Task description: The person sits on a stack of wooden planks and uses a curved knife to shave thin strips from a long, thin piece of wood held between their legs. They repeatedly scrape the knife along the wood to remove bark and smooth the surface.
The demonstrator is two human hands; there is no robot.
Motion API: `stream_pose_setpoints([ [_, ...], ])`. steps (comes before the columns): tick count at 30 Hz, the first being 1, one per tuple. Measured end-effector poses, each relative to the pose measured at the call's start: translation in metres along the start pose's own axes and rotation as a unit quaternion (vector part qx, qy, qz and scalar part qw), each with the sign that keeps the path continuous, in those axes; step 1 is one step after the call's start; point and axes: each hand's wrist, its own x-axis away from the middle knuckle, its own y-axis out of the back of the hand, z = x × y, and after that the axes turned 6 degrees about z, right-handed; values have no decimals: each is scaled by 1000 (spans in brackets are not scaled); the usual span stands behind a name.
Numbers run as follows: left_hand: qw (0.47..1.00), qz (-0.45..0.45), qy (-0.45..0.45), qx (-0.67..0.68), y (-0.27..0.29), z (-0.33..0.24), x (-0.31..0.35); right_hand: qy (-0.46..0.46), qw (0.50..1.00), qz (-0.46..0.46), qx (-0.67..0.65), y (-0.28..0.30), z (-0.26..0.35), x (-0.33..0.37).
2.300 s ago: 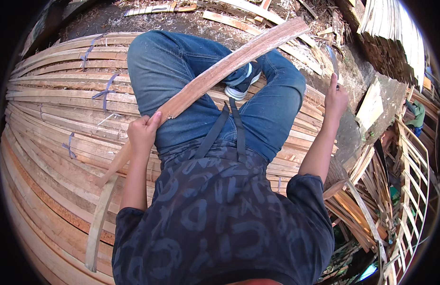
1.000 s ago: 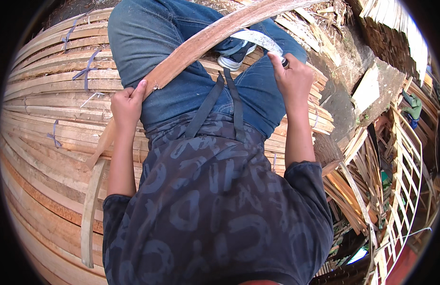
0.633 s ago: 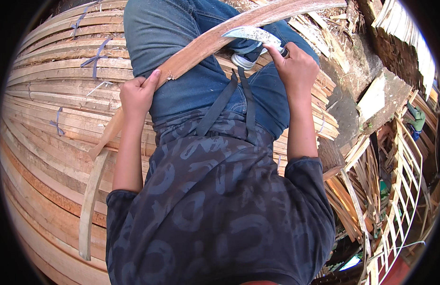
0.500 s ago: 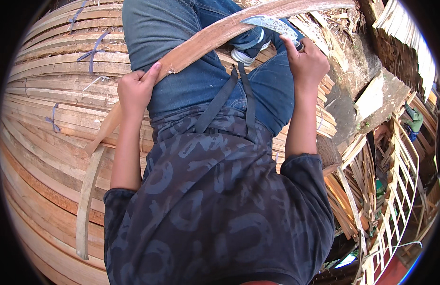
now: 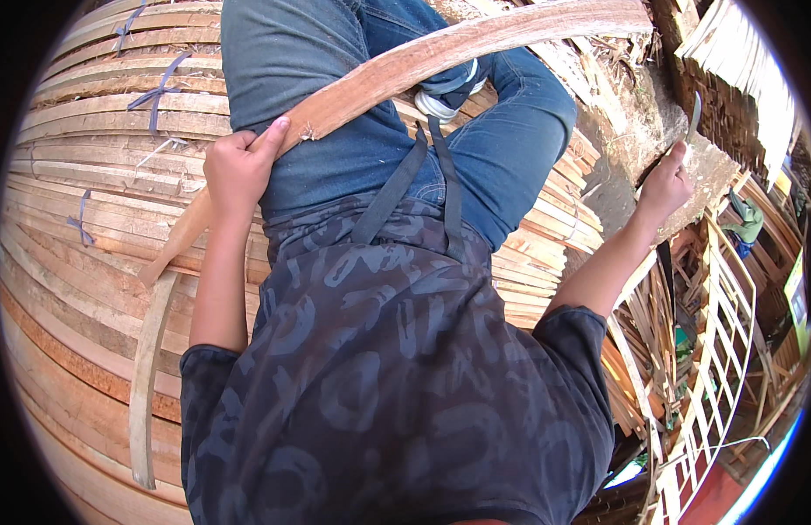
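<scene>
A long wooden plank [image 5: 440,63] lies slantwise across my thighs, its far end reaching up to the right. My left hand [image 5: 237,173] is closed around its near part, thumb on top by a small rough nick. The narrower tail of the plank runs out below that hand to the left. Away to the right, clear of the plank, my right hand [image 5: 664,191] grips a knife [image 5: 695,115]. The knife's blade points up and is seen nearly edge-on; most of the handle is hidden in my fist.
Stacked wooden slats [image 5: 90,289], some tied with purple strips [image 5: 159,90], spread under and left of me. A short loose slat [image 5: 146,385] rests on them. At right are a stone slab [image 5: 707,175], a lattice frame [image 5: 716,367], a green cloth [image 5: 745,219] and thin sticks [image 5: 642,350].
My right hand has swung the knife off the plank, out to the right and nearer me. The left hand keeps its hold on the plank. The right knee has shifted outward.
</scene>
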Motion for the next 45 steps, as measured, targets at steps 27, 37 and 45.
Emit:
stream_pose_setpoints([
  [27,999,-12,-40,-21,1,3,5,-123,992,-24,-16,-1,-64,-14],
  [37,998,-5,5,-62,4,3,-2,-9,911,192,-366,-80,56,110],
  [45,993,27,42,-110,13,-5,-1,62,864,340,-367,-79,92,161],
])
